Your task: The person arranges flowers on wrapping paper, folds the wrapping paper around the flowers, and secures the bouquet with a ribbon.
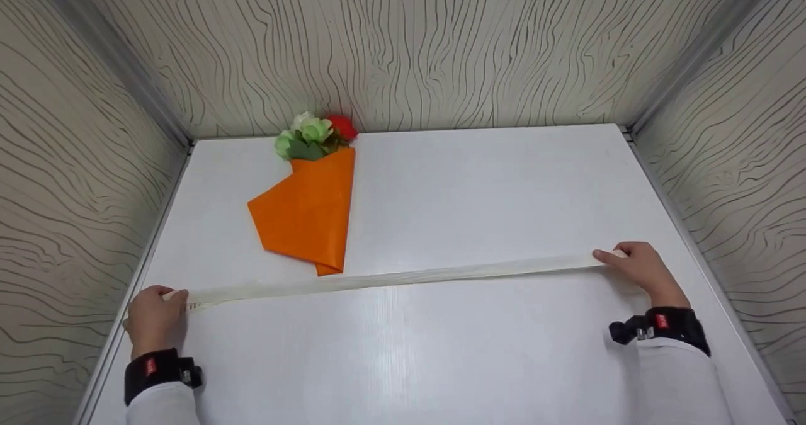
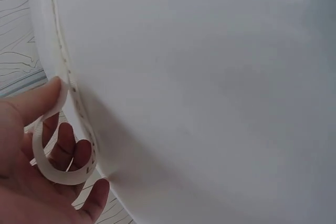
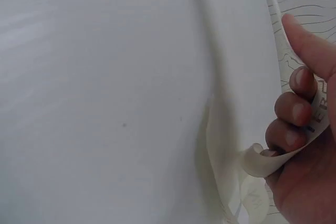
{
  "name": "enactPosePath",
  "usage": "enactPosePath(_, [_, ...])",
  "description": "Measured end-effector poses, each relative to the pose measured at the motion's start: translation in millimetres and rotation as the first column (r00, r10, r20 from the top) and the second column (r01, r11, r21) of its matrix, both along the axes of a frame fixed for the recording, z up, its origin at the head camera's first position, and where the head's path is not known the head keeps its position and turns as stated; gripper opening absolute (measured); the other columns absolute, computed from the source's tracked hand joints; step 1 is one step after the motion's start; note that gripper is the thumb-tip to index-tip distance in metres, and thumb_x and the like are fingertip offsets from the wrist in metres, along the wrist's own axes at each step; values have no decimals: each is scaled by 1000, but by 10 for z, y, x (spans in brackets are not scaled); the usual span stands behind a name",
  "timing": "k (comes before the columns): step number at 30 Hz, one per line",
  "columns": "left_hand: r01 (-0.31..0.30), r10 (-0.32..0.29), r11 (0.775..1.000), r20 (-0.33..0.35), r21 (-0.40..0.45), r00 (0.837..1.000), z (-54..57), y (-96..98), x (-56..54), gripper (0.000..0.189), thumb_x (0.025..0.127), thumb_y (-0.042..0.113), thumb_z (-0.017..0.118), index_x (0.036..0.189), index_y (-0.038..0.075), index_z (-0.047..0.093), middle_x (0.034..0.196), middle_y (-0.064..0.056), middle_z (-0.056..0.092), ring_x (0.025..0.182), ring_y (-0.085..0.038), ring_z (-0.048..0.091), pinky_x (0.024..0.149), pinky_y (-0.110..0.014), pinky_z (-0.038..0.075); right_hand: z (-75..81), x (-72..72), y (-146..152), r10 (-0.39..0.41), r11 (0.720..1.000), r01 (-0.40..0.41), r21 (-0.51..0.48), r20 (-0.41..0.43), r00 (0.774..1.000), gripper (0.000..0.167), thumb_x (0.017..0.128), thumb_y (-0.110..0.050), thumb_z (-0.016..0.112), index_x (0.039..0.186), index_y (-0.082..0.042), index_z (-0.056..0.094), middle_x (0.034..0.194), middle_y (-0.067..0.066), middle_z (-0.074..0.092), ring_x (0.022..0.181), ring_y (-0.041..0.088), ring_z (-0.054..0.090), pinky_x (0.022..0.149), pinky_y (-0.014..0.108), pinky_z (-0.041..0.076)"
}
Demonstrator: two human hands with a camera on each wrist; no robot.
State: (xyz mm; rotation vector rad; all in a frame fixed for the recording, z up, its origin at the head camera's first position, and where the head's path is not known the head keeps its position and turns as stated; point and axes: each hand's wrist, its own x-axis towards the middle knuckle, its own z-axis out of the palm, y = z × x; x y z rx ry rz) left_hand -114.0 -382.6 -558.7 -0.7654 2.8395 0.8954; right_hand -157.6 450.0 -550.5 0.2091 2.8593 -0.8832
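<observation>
A long cream ribbon stretches across the white table, taut between both hands and passing just below the tip of the orange bouquet wrap. At its left end, my left hand grips it; the left wrist view shows thumb and fingers around a curved loop of the ribbon. My right hand holds the other part, with thumb along it and fingers curled over it. In the right wrist view, dark printed letters show on the ribbon, and its loose end curls and hangs below that hand.
A bouquet wrapped in orange paper lies at the back left, its green, white and red flowers toward the rear wall. Wood-grain patterned panels enclose the white table at the back and both sides.
</observation>
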Motion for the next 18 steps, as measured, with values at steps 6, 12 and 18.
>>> enactPosePath(6, [-4, 3, 998, -8, -59, 1000, -13, 26, -17, 33, 86, 29, 55, 96, -2, 57, 93, -22, 58, 89, -38, 49, 79, -59, 25, -105, 33, 14, 14, 996, -14, 87, 6, 1000, 50, 80, -53, 56, 72, -3, 53, 65, 5, 50, 62, 21, 45, 54, 31, 34])
enactPosePath(12, [-22, 29, 987, 39, -156, 999, -1, 3, 3, 41, 86, 33, 54, 101, -6, 55, 101, -28, 55, 92, -44, 48, 79, -62, 24, -149, 91, 47, 4, 991, -9, 132, 33, 999, 53, 79, -55, 55, 77, -2, 56, 70, 8, 56, 64, 22, 48, 54, 31, 35])
enactPosePath(18, [-34, 53, 969, 69, -245, 996, 22, -4, -2, 43, 87, 32, 52, 95, -10, 55, 90, -31, 56, 87, -49, 50, 82, -69, 19, -153, 100, 37, -14, 988, 7, 155, 42, 999, 61, 78, -58, 53, 88, 2, 57, 83, 17, 59, 71, 28, 52, 56, 35, 38])
